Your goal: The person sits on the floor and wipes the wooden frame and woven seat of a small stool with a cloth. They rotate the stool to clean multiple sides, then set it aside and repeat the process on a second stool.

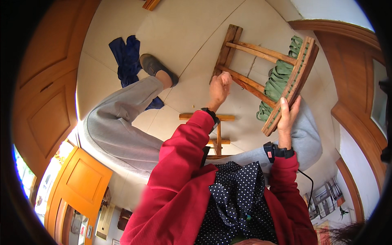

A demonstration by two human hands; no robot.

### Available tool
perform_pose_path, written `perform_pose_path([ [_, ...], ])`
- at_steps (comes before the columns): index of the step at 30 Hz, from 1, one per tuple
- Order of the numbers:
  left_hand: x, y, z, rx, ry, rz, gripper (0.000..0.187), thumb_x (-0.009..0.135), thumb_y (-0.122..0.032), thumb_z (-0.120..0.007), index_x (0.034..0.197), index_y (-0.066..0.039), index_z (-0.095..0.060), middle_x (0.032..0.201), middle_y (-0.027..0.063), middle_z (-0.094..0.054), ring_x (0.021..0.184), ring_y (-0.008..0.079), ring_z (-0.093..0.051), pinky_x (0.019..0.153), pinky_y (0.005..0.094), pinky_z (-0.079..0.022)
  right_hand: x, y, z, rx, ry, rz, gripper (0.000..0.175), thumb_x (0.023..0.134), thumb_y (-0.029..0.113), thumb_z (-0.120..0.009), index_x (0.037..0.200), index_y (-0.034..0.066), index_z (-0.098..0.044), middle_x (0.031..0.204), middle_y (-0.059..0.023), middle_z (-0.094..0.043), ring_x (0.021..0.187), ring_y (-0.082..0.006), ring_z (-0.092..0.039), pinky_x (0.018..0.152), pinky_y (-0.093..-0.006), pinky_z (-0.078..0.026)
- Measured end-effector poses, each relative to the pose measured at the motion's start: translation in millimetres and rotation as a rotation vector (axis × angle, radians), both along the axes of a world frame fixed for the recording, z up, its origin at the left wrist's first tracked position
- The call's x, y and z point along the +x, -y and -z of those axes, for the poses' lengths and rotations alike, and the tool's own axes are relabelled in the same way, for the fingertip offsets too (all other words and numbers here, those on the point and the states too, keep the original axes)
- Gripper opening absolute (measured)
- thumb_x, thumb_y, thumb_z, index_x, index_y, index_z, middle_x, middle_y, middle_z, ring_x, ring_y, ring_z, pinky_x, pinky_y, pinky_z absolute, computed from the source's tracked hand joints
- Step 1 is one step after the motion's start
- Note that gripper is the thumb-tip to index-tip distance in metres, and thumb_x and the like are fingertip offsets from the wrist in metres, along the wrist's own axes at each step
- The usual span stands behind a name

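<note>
A wooden folding stool (251,50) with a seat of green woven straps (278,79) is tipped on its side before me. My right hand (288,113) is shut on the near end of its seat rail (294,82), thumb on top along the row of strap holes. My left hand (220,88) is curled beside the lower leg bar and the foot rail (225,52) at the stool's far left. Its fingers are blurred, so I cannot tell whether it grips the wood or a small thing.
Dark blue cloth (128,61) lies on the tiled floor (190,36) by my left shoe (153,67). Beneath me is another wooden stool frame (219,134). Wooden doors (46,85) stand left, a wooden door (352,67) right. A black cable (310,183) hangs by my right wrist.
</note>
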State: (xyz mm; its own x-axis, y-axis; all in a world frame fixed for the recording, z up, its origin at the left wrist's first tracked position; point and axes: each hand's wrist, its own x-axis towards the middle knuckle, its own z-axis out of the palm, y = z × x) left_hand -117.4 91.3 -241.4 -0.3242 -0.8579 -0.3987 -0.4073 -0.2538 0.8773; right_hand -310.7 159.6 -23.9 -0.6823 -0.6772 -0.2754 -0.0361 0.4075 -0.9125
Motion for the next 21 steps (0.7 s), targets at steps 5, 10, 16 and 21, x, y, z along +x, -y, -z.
perform_pose_path([
  [5,1.6,25.8,-27.4,0.231,0.056,0.146,0.017,0.073,0.010,-0.044,0.075,-0.004,-0.054,0.066,0.0049,-0.056,0.055,0.0140,-0.056,0.045,0.0293,-0.044,0.0,3.3,-2.2,-0.013,-0.011,-0.008,0.045,0.091,0.017,-0.067,0.126,-0.0011,-0.046,0.113,-0.0075,-0.059,0.102,-0.0147,-0.056,0.094,-0.0315,-0.046],
  [10,12.3,78.5,-111.9,0.718,-0.303,0.301,0.030,0.078,0.008,-0.046,0.104,0.002,-0.059,0.076,0.0031,-0.061,0.060,0.0119,-0.058,0.049,0.0277,-0.046,1.4,4.9,-4.1,-0.006,-0.016,-0.013,0.045,0.091,0.017,-0.067,0.126,-0.0009,-0.045,0.112,-0.0076,-0.059,0.102,-0.0153,-0.056,0.095,-0.0320,-0.045],
  [16,-26.7,151.0,-52.1,0.045,-0.197,0.036,0.011,0.094,-0.009,-0.053,0.088,-0.003,-0.060,0.066,0.0086,-0.058,0.059,0.0214,-0.061,0.054,0.0368,-0.050,1.9,5.0,-5.7,0.021,-0.030,-0.012,0.047,0.090,0.016,-0.067,0.128,-0.0007,-0.044,0.113,-0.0083,-0.058,0.102,-0.0159,-0.055,0.095,-0.0322,-0.045],
  [21,-84.8,145.8,-29.2,-0.211,-0.119,0.110,0.009,0.082,0.004,-0.049,0.084,-0.003,-0.052,0.075,0.0087,-0.054,0.072,0.0288,-0.052,0.064,0.0386,-0.042,4.3,0.8,-4.6,0.036,-0.038,0.017,0.052,0.088,0.015,-0.068,0.131,-0.0007,-0.042,0.115,-0.0083,-0.056,0.104,-0.0162,-0.053,0.096,-0.0317,-0.044],
])
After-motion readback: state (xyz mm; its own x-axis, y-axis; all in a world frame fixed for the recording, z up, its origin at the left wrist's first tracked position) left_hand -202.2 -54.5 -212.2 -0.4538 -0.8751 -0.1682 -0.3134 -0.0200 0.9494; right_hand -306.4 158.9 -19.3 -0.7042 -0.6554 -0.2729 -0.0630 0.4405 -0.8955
